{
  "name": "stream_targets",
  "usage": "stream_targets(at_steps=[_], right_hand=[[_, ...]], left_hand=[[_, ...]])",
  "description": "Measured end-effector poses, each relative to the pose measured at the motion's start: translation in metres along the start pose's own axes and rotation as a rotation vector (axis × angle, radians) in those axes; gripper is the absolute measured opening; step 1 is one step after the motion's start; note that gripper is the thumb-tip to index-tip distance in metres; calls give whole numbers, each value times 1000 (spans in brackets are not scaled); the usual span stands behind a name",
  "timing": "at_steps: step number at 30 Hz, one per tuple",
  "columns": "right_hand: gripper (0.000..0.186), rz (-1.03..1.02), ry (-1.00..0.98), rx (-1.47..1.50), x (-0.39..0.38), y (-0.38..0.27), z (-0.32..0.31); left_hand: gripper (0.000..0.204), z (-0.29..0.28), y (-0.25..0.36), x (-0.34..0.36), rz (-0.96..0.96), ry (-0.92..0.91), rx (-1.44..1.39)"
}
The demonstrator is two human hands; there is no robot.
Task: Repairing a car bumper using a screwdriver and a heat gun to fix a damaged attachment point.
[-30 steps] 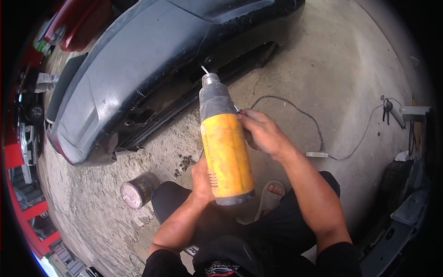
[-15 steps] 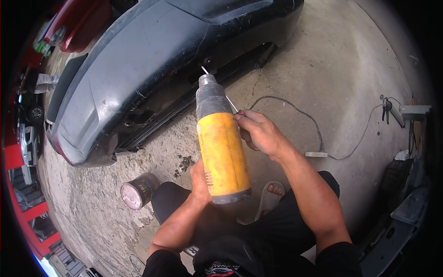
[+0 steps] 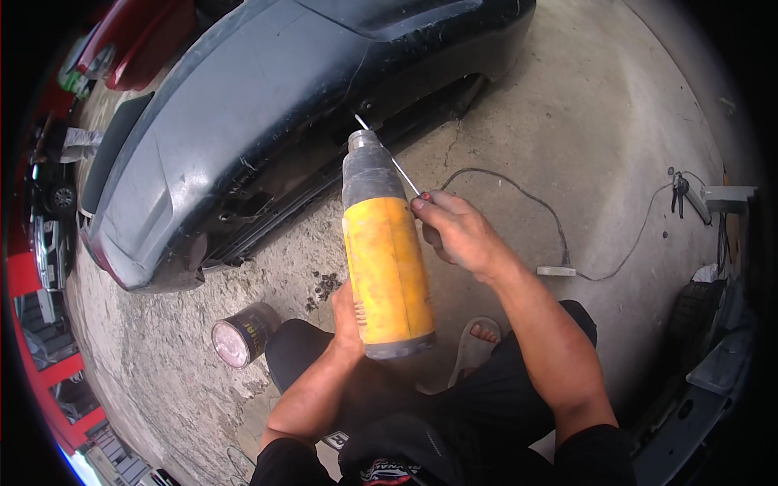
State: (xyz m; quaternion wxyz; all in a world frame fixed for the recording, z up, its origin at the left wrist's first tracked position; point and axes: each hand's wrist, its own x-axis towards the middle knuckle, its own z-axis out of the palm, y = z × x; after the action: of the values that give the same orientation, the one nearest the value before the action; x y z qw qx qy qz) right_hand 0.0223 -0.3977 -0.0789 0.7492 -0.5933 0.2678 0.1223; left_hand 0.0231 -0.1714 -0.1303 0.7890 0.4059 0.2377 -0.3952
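Note:
A yellow heat gun (image 3: 391,271) with a grey front and a metal nozzle points away from me at a black car bumper (image 3: 243,105). My left hand (image 3: 346,314) is wrapped round its underside, most of the fingers hidden behind the body. In my right hand (image 3: 455,229) I grip a screwdriver (image 3: 407,178) by its handle. Its thin metal shaft runs behind the heat gun's front, and the tip shows just beyond the nozzle. That tip is near a small hole in the bumper; whether they touch I cannot tell.
A tin (image 3: 245,334) stands on the concrete floor (image 3: 583,105) by my left knee. A dark cable (image 3: 527,194) leads to a white power strip (image 3: 555,271) at the right. A caulking gun (image 3: 689,198) is by the right wall. Red car parts (image 3: 150,44) stand far left.
The heat gun's rear has swung slightly left, baring more of the screwdriver shaft. My right hand and the bumper have hardly moved.

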Motion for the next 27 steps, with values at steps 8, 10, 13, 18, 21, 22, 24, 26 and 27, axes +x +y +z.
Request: stream_targets(at_steps=[8,10,13,18,21,22,24,26,27], right_hand=[[39,-90,67,-169,4,5,3],[39,-96,75,-178,6,6,4],[40,-99,84,-193,8,8,4],[41,-87,75,-202,7,5,6],[41,-71,65,-195,6,3,8],[41,-52,70,-193,6,2,8],[41,-34,73,-191,5,2,9],[41,-49,67,-187,5,2,9],[41,-49,66,-187,5,1,8]], left_hand=[[35,-10,-1,3,-78,-1,-128],[36,-15,-2,5,-93,5,-148],[37,-18,-3,7,-169,-58,-347],[39,-21,-3,9,-152,-82,-320],[40,-19,-4,9,-111,-8,-188],[40,-21,-5,9,-111,-7,-189],[40,-24,-4,10,-148,-107,-345],[40,-26,-4,10,-171,-157,-463],[40,-26,-3,10,-194,-207,-580]])
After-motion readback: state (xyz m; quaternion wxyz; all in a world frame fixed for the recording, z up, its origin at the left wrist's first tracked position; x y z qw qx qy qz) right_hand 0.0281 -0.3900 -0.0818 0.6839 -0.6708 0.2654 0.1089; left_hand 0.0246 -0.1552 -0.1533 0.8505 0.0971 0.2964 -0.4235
